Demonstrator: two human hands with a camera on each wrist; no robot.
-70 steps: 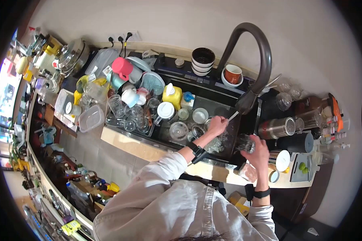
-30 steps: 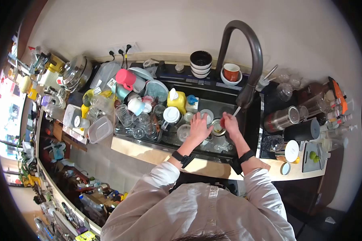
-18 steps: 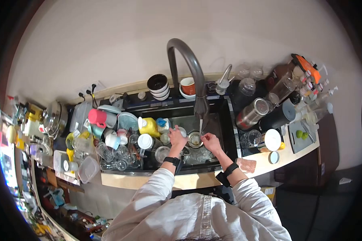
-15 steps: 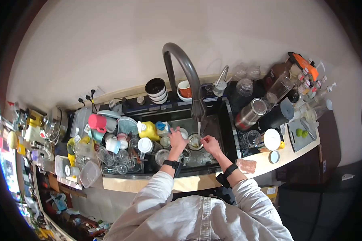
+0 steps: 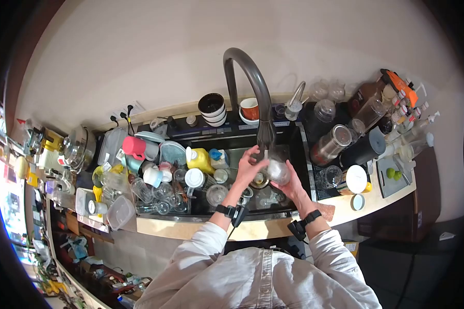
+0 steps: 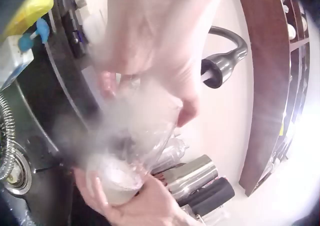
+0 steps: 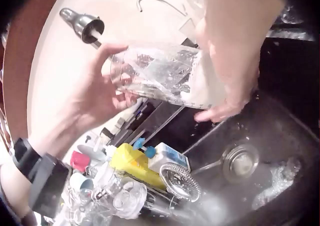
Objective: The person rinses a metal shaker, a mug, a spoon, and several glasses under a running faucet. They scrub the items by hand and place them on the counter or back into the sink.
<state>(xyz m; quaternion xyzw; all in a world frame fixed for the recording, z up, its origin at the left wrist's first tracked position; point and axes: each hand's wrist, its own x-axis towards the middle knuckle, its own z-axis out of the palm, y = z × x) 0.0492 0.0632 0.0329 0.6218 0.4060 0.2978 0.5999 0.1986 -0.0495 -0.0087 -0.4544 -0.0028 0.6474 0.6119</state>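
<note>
Your right hand (image 5: 292,183) cups the clear cup's base, fingers curled; your left hand (image 5: 247,169) pinches its rim, partly open. Clear cup (image 5: 278,172) is between them by the tap (image 5: 266,138), wet, not set down. Remaining, I'd judge: glassware (image 5: 217,194) left of your hands.

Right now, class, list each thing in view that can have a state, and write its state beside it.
Tap: running.
Clear glass: wet, tipped sideways, held in both hands.
Left hand: gripping the glass near its rim.
Right hand: gripping the glass near its base.
White bowls: stacked.
Orange cup: upright.
Yellow bottle: capped.
Black plugs: plugged in.
Clear plastic box: lidless.
</note>
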